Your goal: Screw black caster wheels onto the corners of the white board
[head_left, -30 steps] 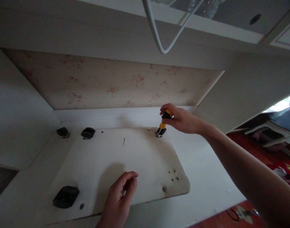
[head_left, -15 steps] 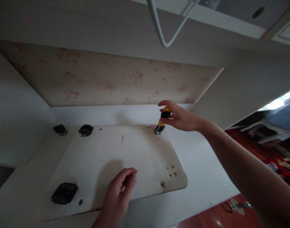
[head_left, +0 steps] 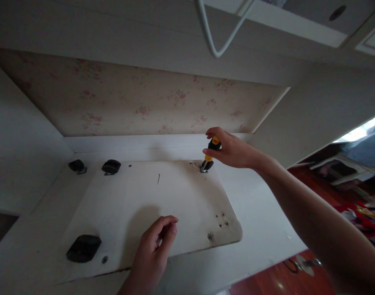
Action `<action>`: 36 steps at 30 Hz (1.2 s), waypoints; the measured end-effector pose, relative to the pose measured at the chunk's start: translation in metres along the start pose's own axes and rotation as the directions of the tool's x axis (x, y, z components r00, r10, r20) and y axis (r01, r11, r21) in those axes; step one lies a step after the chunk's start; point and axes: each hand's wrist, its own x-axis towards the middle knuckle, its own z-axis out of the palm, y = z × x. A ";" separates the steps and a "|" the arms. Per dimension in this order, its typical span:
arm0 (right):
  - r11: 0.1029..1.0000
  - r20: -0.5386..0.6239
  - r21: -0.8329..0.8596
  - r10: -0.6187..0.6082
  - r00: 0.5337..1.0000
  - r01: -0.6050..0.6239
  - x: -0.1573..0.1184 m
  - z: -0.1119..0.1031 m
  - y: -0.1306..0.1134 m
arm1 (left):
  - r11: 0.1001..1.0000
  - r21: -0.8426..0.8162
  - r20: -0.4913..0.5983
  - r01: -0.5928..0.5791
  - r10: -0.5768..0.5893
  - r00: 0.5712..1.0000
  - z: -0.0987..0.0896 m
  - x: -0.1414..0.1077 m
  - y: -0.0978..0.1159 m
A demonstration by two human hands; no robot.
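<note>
My right hand is closed around the black and yellow handle of a screwdriver. The screwdriver slants down, its shaft reaching the metal plate of a black caster at the far right corner of a white panel. Above the panel's near edge is my left hand, fingers curled and thumb close to the forefinger; whatever lies inside them, if anything, is hidden. Other black casters stand on the white surface: one at the far left, one beside it, and one at the near left.
Several small screw holes and a round metal fitting mark the panel's near right. A floral-patterned board rises behind. Overhead hangs a bent white rod. Red-brown floor shows at the lower right.
My right fingers have shifted slightly on the screwdriver handle, which has turned a little. The shaft is still at the caster's plate. My left hand stays almost where it was.
</note>
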 end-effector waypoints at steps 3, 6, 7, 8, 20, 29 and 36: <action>0.997 0.067 0.064 -0.034 0.997 0.029 0.000 0.000 -0.001 | 1.000 0.006 0.001 -0.006 0.006 1.000 0.000 0.000 0.000; 0.995 0.015 -0.081 0.059 0.998 -0.058 0.001 0.000 -0.004 | 1.000 0.007 0.002 -0.008 0.008 1.000 0.000 0.001 0.001; 0.995 0.009 -0.078 0.056 0.998 -0.055 0.002 0.000 -0.004 | 1.000 0.006 0.002 -0.009 0.009 1.000 0.000 0.001 0.001; 0.999 0.020 -0.039 0.036 0.999 -0.036 0.002 0.000 -0.004 | 1.000 0.004 0.002 -0.009 0.009 1.000 0.000 0.001 0.002; 0.977 -0.029 -0.194 0.082 0.996 -0.086 0.004 0.004 -0.005 | 1.000 0.010 0.000 -0.007 0.007 1.000 0.000 0.000 0.006; 0.892 -0.177 -0.354 0.230 0.957 -0.280 0.004 0.013 -0.011 | 1.000 0.007 -0.011 -0.015 0.015 1.000 0.000 0.000 0.003; 0.980 -0.072 0.182 -0.074 0.995 0.086 0.001 0.015 0.002 | 1.000 0.014 0.000 -0.020 0.020 1.000 0.000 0.001 0.004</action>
